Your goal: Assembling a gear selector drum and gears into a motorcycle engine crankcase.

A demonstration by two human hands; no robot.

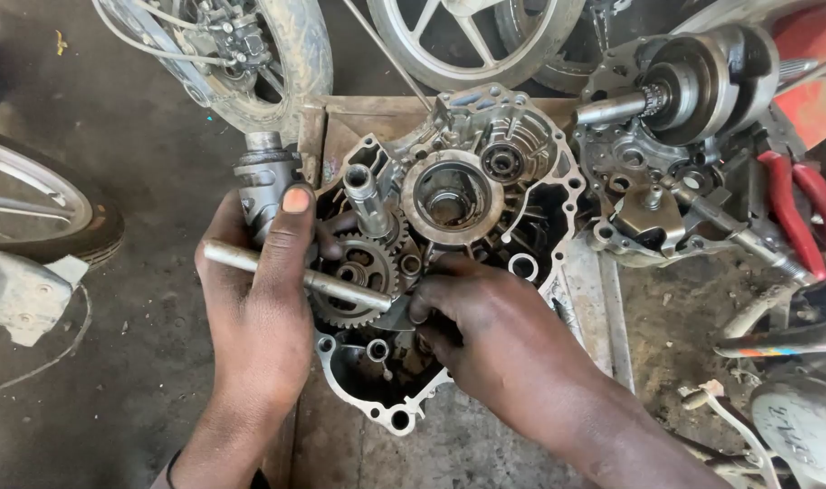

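Silver-grey cast aluminium engine casing (558, 195), dark steel toothed gears (354, 276), a bright steel rod (295, 272), red-handled pliers (797, 213), grey concrete floor (114, 362).

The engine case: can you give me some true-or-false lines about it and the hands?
1. The left hand holds a metal rod. True.
2. The right hand is up on the wheel. False: its fingers are down in the engine case, beside the gears.
3. Red-handled pliers lie right of the case. True.
4. The case is closed with a cover. False: it is open, gears and shafts showing.
5. A wheel stands behind the case. True.
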